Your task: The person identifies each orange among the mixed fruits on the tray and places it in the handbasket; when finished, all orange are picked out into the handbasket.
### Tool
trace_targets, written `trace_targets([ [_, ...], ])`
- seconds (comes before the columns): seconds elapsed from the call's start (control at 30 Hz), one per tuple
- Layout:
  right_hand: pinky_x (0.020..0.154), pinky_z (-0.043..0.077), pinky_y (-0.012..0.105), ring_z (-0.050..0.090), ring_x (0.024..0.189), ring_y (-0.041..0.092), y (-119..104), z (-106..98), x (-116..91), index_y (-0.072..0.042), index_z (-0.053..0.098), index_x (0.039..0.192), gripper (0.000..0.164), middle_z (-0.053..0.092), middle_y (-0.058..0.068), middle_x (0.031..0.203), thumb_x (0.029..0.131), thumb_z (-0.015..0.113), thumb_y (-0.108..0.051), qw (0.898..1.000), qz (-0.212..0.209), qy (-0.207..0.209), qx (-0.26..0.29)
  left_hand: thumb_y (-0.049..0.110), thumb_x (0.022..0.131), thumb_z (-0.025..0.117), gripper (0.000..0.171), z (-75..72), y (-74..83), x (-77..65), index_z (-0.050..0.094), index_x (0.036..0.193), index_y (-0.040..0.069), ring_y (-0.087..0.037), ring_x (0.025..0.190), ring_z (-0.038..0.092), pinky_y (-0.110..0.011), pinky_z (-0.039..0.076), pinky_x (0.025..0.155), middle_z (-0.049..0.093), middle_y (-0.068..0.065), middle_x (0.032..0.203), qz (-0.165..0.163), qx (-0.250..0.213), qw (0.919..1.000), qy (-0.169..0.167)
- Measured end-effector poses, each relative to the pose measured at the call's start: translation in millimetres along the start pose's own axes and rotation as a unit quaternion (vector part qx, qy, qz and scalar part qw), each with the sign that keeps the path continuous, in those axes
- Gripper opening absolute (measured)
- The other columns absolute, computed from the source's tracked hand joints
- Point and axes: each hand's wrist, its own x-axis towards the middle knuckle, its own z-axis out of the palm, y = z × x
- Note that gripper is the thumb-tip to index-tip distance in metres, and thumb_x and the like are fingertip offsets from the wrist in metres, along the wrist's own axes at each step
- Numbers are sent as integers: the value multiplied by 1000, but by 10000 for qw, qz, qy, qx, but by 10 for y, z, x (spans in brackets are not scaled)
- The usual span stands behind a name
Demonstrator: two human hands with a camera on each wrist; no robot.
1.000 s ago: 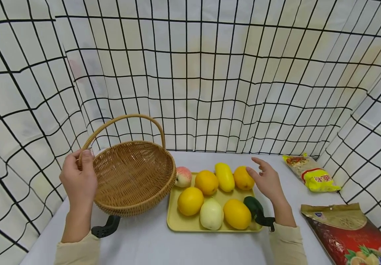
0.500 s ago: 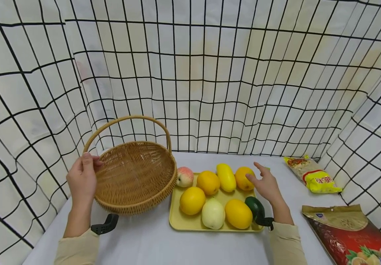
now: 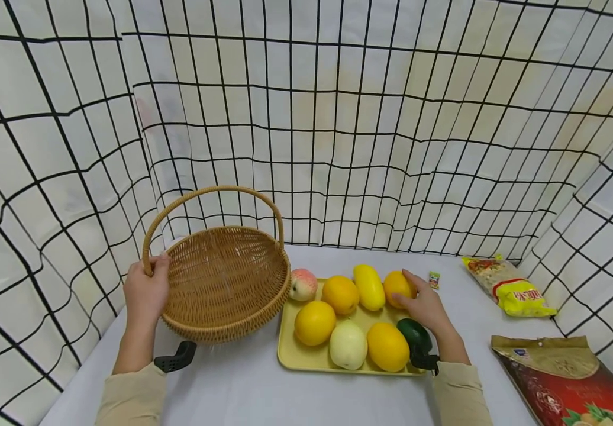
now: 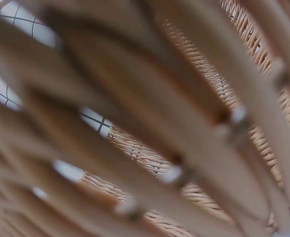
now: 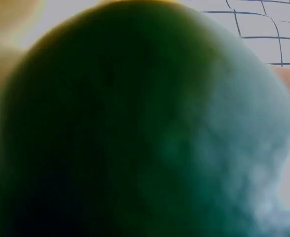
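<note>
My left hand (image 3: 147,290) grips the handle of a brown wicker basket (image 3: 226,284) low on its left side. The basket is tilted toward me with its bare inside showing; its weave fills the left wrist view. At the tray's back right corner, my right hand (image 3: 426,305) holds an orange (image 3: 396,288), thumb on the near side and fingers on the far side. A dark green fruit (image 3: 414,336), like an avocado, lies under that wrist and fills most of the right wrist view.
The yellow tray (image 3: 306,362) also holds more oranges (image 3: 315,323), a long yellow fruit (image 3: 369,288), a pale pear (image 3: 348,345) and a peach (image 3: 303,285). Rightward lie a small candy packet (image 3: 434,280), a yellow food bag (image 3: 509,288) and a red-gold bag (image 3: 567,378). Black grid netting surrounds the table.
My right hand has come down from beside the back right orange to take hold of it. The left hand has adjusted its grip on the handle. The candy packet now shows fully.
</note>
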Motion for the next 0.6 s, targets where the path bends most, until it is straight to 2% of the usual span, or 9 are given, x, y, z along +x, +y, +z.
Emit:
trace_targets([
  [0.23,99,39,60,43,124,46,37,61,29,-4,33,151,79,38,29,144,88,73,-32,9999,66,93,-42,46,106,26,64,-51,-4,-6,63,121,-3,-47,118,44,-57,32,90,48,-29,128,-195,78,9997,-121],
  [0.43,101,37,59,45,124,43,47,69,-1,-5,26,150,89,34,28,148,85,77,-38,9994,299,-38,166,50,105,22,67,-66,-23,-23,62,122,-2,-49,120,42,-59,31,93,47,-29,128,-328,48,9990,-291],
  [0.6,101,38,59,46,123,44,67,74,-6,-1,20,150,96,33,32,146,83,78,-39,9993,296,-53,223,50,105,21,67,-81,-31,-10,61,123,0,-51,124,40,-62,29,99,47,-29,130,-299,82,9988,-366],
])
